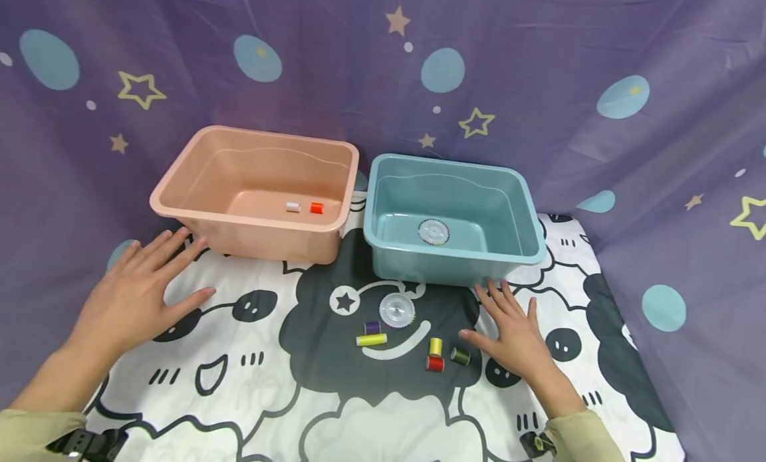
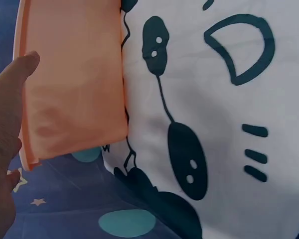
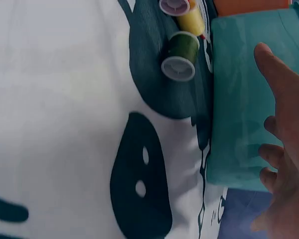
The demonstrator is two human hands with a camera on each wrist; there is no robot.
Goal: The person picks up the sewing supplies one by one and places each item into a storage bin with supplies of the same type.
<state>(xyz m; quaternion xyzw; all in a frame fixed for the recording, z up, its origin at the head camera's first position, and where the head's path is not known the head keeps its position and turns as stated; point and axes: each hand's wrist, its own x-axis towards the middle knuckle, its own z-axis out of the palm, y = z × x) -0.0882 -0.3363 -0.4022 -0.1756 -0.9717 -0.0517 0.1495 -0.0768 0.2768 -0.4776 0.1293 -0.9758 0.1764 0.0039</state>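
My left hand [image 1: 134, 296] is spread with straight fingers near the front left corner of the pink bin [image 1: 263, 239], holding nothing. My right hand [image 1: 514, 329], also holding nothing, has its fingers extended toward the front of the blue bin [image 1: 431, 266]; whether fingertips touch it is unclear. Between the hands lie a round pin wheel [image 1: 397, 310], a purple thread spool [image 1: 372, 328], a long yellow spool [image 1: 372, 340], a short yellow spool [image 1: 435, 346], a red spool [image 1: 435, 363] and a dark green spool [image 1: 460, 355]. The green one is closest to my right hand.
Inside the pink bin lie a white spool [image 1: 292, 207] and a red-orange spool [image 1: 316, 208]. Another pin wheel [image 1: 433, 232] rests in the blue bin. Both bins stand at the back of a cartoon-print cloth [image 1: 197, 422], against a purple curtain [image 1: 335, 63].
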